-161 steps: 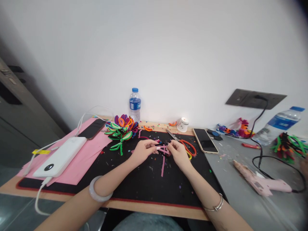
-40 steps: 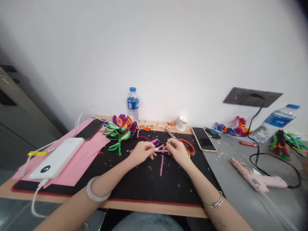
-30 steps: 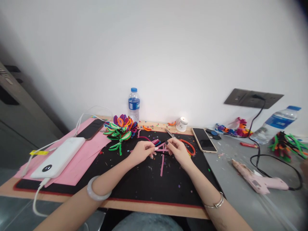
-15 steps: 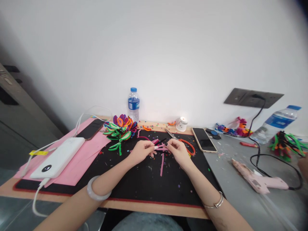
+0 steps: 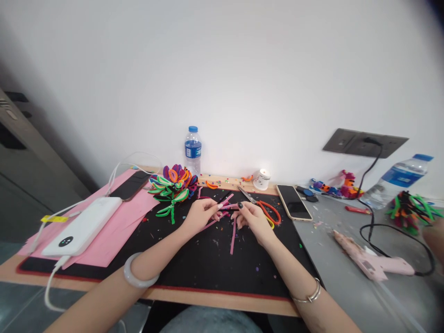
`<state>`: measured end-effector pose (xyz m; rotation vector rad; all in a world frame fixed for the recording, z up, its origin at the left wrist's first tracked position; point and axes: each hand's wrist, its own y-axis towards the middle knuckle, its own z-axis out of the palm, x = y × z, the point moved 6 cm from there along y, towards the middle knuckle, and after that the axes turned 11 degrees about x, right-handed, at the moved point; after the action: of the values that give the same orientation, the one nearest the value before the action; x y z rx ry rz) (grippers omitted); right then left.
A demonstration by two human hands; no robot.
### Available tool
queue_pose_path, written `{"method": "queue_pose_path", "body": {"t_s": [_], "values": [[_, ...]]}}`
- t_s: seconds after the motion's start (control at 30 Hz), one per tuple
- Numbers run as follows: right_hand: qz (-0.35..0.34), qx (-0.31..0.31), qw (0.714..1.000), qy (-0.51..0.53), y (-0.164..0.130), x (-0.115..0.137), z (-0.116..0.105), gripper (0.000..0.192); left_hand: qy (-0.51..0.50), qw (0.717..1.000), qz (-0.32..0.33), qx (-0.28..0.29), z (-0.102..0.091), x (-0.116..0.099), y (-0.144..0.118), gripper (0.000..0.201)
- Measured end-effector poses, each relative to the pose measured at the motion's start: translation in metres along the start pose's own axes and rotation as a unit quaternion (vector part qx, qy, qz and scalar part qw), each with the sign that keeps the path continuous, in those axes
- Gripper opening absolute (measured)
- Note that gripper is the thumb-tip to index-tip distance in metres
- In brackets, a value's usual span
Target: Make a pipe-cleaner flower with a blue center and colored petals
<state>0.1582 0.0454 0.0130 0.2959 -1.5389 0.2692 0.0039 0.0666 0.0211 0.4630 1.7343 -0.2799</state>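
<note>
My left hand (image 5: 204, 215) pinches a bunch of pink and dark pipe cleaners (image 5: 227, 200) above the black mat (image 5: 208, 259). Close by on the right, my right hand (image 5: 252, 219) has its thumb and fingers closed on the end of a pink one from the same bunch. Another pink pipe cleaner (image 5: 233, 238) points down toward the mat's front edge beside my right fingers. Scissors with orange handles (image 5: 270, 210) lie just behind my right hand. A bundle of looped, multicoloured pipe-cleaner flowers (image 5: 173, 187) rests behind my left hand.
Pink sheets (image 5: 128, 226), a white power bank (image 5: 81, 226) and a dark phone (image 5: 130, 186) lie left. A bottle (image 5: 193, 150) and paper cup (image 5: 262, 179) stand by the wall. Rightward are another phone (image 5: 294, 202), a glue gun (image 5: 373, 259) and another person's hand (image 5: 435, 238).
My left hand has shifted slightly left and the right hand's fingers have lowered and spread a little. The pink pipe cleaners between them have turned to slant upward.
</note>
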Motion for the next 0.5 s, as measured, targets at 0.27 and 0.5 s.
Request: {"method": "queue_pose_path", "body": {"t_s": [0.27,0.5], "values": [[0.020,-0.029,0.999,0.039,-0.001,-0.007,0.000,0.024,-0.074,0.993,0.014,0.092,0.020,0.014,0.002,0.025],[0.016,-0.022,0.997,0.077,-0.001,-0.006,-0.001,0.022,-0.037,0.990,0.012,0.137,0.025,0.012,-0.001,0.025]]}}
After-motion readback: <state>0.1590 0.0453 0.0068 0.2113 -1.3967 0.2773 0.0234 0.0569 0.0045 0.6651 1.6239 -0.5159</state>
